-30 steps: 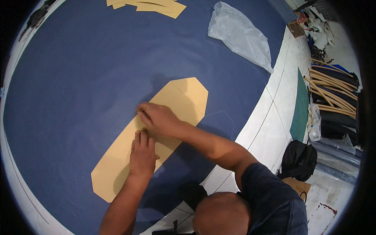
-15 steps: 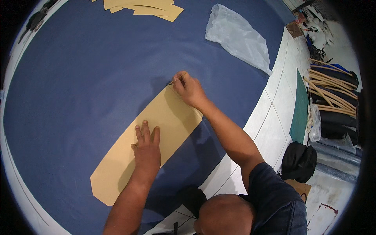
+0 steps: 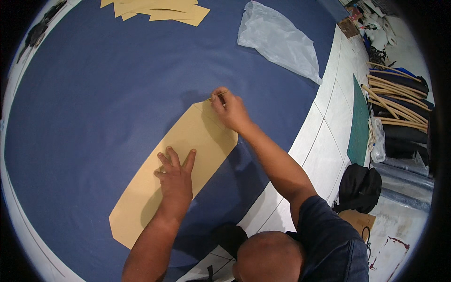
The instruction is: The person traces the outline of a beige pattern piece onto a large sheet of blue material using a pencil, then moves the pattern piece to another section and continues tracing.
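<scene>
A long tan card pattern piece (image 3: 134,202) with cut-off corners lies flat and slanted on dark blue sheet material (image 3: 89,103). My left hand (image 3: 176,178) presses on the middle of the card, fingers spread. At the card's far end, my right hand (image 3: 230,109) pinches a thin, pen-like stick (image 3: 222,93). Its tip is by the card's far edge, close to the corner; the exact contact point is too small to tell. A faint line crosses the card near that end.
More tan card pieces (image 3: 162,10) lie overlapped at the far edge. A crumpled clear plastic bag (image 3: 279,42) rests on the blue sheet at far right. Beyond the white tiles (image 3: 324,122) are a green mat (image 3: 358,124), wooden sticks (image 3: 394,101) and a black bag (image 3: 359,188).
My right hand with the thin stick has moved slightly along the card's far edge, away from the left corner. My left fingers have spread a little wider. The whole view has shifted slightly.
</scene>
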A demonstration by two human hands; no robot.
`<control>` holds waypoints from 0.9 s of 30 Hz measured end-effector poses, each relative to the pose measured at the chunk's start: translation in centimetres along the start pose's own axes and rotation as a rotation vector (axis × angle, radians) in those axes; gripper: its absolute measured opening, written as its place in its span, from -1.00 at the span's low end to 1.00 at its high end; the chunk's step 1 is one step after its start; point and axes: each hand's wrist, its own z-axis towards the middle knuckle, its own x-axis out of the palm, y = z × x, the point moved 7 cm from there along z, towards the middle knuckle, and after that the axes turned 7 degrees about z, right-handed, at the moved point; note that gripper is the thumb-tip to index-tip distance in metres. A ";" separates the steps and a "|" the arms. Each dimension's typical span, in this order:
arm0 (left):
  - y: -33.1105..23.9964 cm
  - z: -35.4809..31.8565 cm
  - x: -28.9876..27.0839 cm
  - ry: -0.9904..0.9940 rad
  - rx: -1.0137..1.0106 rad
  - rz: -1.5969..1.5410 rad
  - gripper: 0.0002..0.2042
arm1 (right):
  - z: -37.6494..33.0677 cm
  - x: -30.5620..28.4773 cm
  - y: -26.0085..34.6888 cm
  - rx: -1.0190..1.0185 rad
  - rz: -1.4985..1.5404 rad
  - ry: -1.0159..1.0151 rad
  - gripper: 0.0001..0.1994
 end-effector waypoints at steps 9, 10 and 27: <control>-1.7 1.0 0.2 -0.282 0.203 0.085 -0.16 | -0.1 -2.6 -2.2 0.097 -0.045 -0.100 -0.78; -1.7 1.0 0.1 -0.250 0.210 0.097 -0.15 | -0.1 -2.9 -2.5 0.102 -0.052 -0.115 -0.79; -2.7 5.3 -3.7 -0.220 0.103 -0.213 -0.02 | -0.9 -3.2 -4.2 0.138 -0.027 -0.199 -0.81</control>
